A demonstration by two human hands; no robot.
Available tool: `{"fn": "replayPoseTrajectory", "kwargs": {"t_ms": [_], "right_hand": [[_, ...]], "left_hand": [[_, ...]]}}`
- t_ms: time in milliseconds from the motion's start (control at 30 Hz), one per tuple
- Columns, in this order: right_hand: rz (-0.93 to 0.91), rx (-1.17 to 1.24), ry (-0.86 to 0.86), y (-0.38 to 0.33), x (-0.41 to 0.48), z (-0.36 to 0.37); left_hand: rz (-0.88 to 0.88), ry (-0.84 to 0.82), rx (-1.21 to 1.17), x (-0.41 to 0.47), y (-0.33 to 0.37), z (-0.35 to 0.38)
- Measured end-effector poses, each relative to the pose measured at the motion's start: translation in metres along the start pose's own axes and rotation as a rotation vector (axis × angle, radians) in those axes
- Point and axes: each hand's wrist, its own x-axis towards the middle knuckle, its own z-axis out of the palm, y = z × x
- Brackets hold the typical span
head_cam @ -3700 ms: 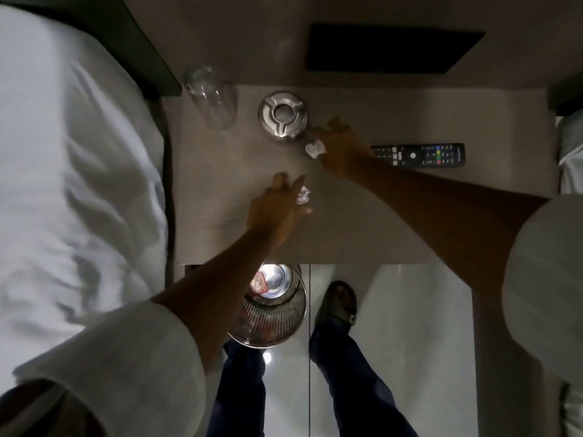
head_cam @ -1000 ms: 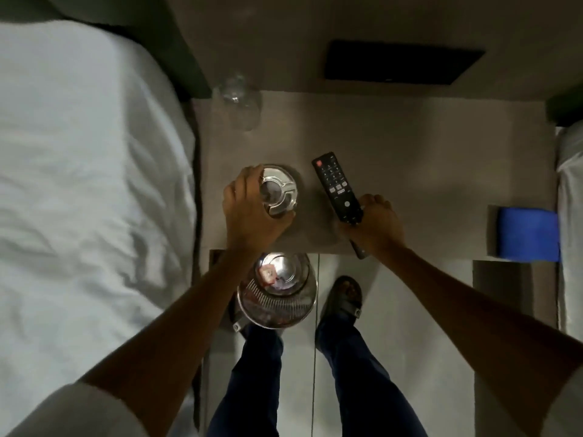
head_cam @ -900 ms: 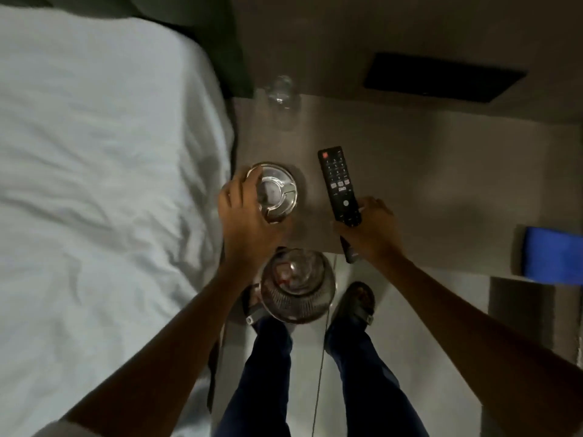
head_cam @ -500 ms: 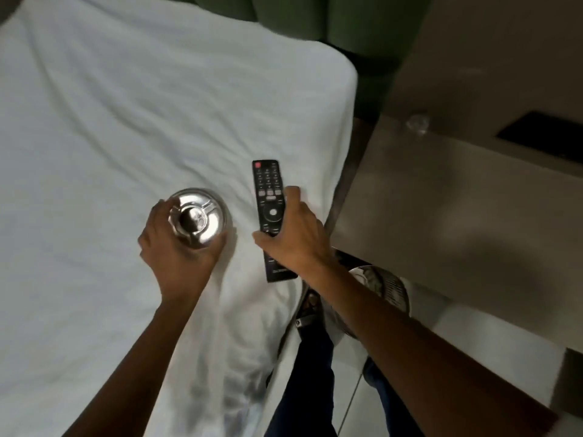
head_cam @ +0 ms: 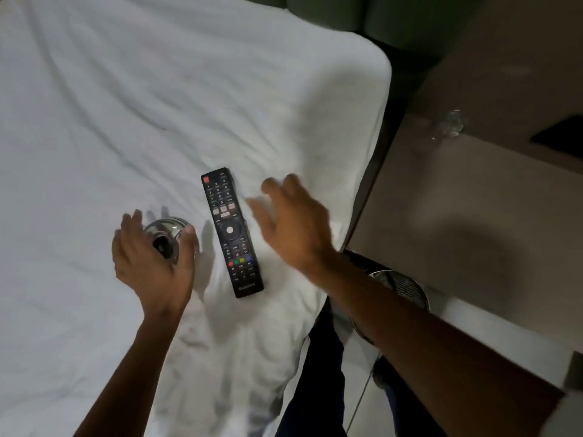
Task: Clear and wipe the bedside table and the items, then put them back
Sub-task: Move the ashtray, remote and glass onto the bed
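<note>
A black remote control (head_cam: 232, 233) lies flat on the white bed sheet (head_cam: 126, 105), buttons up. My right hand (head_cam: 291, 222) hovers just right of it, fingers spread, holding nothing. My left hand (head_cam: 151, 257) wraps a shiny metal ashtray (head_cam: 165, 236) that rests on the sheet left of the remote. The brown bedside table (head_cam: 457, 200) stands to the right of the bed, with a clear drinking glass (head_cam: 449, 126) at its far corner.
A metal waste bin (head_cam: 400, 291) stands on the floor between the bed and the table, partly hidden by my right forearm. My legs in dark trousers are below. A dark recess (head_cam: 561, 130) sits in the wall behind the table.
My right hand has let go of the remote, which now lies on the bed, and has drawn off to the right. My left hand has set the ashtray down on the sheet.
</note>
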Motion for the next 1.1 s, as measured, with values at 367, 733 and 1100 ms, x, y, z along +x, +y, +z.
{"fn": "replayPoseTrajectory", "kwargs": {"t_ms": [367,733,1100], "right_hand": [[0.407,-0.444,-0.015,0.220,0.057,-0.107],[0.453,-0.491,-0.328,0.297,0.087,-0.102],[0.363,0.202,0.529,0.187,-0.018,-0.135]], "left_hand": [[0.610,-0.135,-0.101,0.003,0.184,0.106],[1.048,-0.592,0.075,-0.047,0.247,0.177],[0.313,-0.567,-0.383,-0.029,0.260,0.136]]}}
